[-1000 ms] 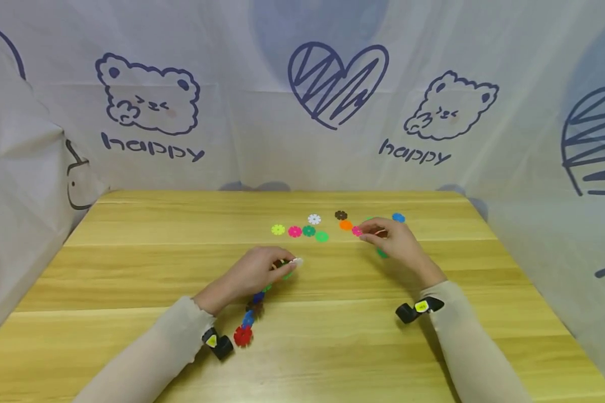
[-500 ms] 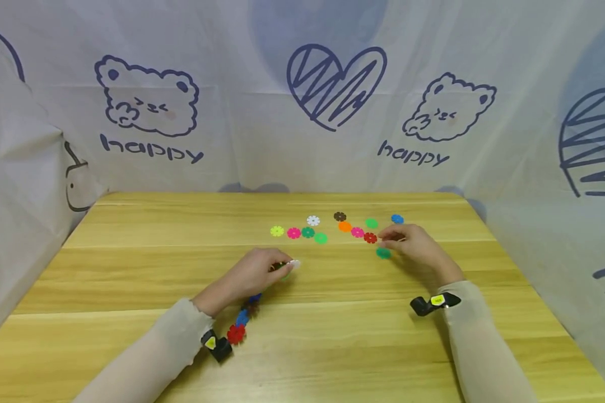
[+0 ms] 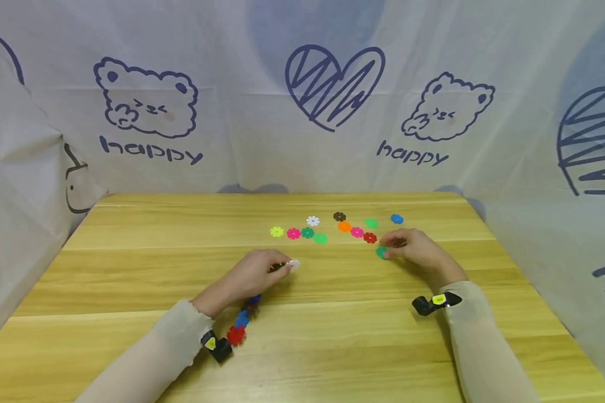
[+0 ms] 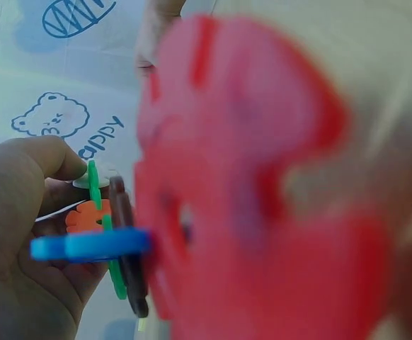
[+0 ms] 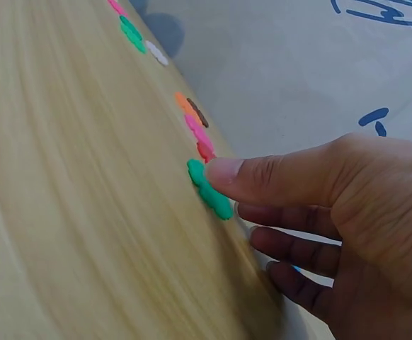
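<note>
My left hand [image 3: 262, 271] pinches a white snowflake disc [image 3: 294, 265] at the end of a chain of interlocking discs. The chain trails below the palm to a red disc [image 3: 236, 335] and a blue disc [image 3: 241, 319]; its middle is partly hidden by the hand. The left wrist view shows a blurred red disc [image 4: 234, 212] close up, with brown [image 4: 127, 248], blue and orange discs behind. My right hand [image 3: 414, 251] pinches a green disc [image 3: 381, 252] by its edge, thumb on its near side in the right wrist view; the index fingertip is hidden there.
Loose discs lie along the far part of the wooden table [image 3: 333, 336]: yellow [image 3: 277, 232], pink [image 3: 293, 234], white [image 3: 312, 221], brown [image 3: 339, 216], orange [image 3: 344, 226], dark red [image 3: 370, 238] and blue [image 3: 396, 219], among others. A printed cloth [image 3: 262, 140] hangs behind the table.
My right hand has moved right from the pink and dark red discs, then closed its fingertips at the green disc, which now looks slightly tilted. My left hand stays nearly in place with the chain.
</note>
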Demonstrator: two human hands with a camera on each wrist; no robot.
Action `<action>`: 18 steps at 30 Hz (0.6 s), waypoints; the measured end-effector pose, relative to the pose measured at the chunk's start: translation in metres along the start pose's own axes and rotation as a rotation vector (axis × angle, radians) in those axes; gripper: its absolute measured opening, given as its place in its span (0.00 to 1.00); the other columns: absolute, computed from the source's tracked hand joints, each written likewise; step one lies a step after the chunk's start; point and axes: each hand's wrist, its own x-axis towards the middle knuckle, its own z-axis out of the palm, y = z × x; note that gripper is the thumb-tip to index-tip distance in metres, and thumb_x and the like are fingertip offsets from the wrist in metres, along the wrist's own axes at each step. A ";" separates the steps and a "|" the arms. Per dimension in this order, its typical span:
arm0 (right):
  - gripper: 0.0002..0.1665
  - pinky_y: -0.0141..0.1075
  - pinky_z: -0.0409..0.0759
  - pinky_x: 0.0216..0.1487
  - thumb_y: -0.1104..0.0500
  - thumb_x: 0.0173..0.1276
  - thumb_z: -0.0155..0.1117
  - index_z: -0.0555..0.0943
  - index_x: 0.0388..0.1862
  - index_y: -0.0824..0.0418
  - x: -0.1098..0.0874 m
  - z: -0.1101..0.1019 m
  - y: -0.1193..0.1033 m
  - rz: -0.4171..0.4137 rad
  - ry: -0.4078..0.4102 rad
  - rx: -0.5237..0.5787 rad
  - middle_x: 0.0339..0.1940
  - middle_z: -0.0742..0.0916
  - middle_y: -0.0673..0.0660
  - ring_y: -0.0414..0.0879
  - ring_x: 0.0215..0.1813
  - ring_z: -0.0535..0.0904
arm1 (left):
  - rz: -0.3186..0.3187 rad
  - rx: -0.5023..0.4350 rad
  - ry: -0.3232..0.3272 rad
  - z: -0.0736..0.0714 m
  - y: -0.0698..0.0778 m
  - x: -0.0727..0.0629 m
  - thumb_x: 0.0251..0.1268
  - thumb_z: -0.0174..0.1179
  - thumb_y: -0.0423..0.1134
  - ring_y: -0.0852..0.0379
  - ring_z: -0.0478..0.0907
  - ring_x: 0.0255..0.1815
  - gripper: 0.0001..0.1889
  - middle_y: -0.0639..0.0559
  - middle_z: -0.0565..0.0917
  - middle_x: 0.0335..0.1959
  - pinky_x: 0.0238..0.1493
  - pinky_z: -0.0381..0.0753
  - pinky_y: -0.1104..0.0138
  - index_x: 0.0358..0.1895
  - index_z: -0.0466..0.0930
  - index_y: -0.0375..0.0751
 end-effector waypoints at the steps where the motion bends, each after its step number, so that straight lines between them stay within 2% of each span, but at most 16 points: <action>1: 0.17 0.42 0.75 0.51 0.61 0.64 0.71 0.82 0.51 0.66 0.000 0.000 0.001 0.004 -0.002 -0.005 0.47 0.83 0.59 0.52 0.48 0.76 | -0.001 0.001 -0.001 0.000 0.000 0.000 0.73 0.55 0.42 0.57 0.81 0.41 0.13 0.48 0.86 0.47 0.43 0.80 0.61 0.49 0.86 0.40; 13: 0.13 0.43 0.74 0.49 0.63 0.64 0.69 0.84 0.48 0.64 0.001 0.001 0.005 -0.018 0.004 -0.072 0.44 0.82 0.58 0.51 0.45 0.75 | -0.012 -0.017 -0.032 -0.002 0.001 -0.001 0.74 0.54 0.40 0.60 0.76 0.34 0.14 0.45 0.85 0.48 0.41 0.79 0.61 0.51 0.84 0.37; 18: 0.13 0.44 0.74 0.51 0.65 0.65 0.68 0.82 0.48 0.64 0.000 0.002 0.002 0.006 0.000 -0.085 0.45 0.81 0.59 0.53 0.46 0.75 | -0.007 -0.019 -0.035 -0.001 0.000 -0.001 0.74 0.53 0.40 0.55 0.81 0.41 0.14 0.45 0.85 0.48 0.46 0.81 0.57 0.51 0.84 0.37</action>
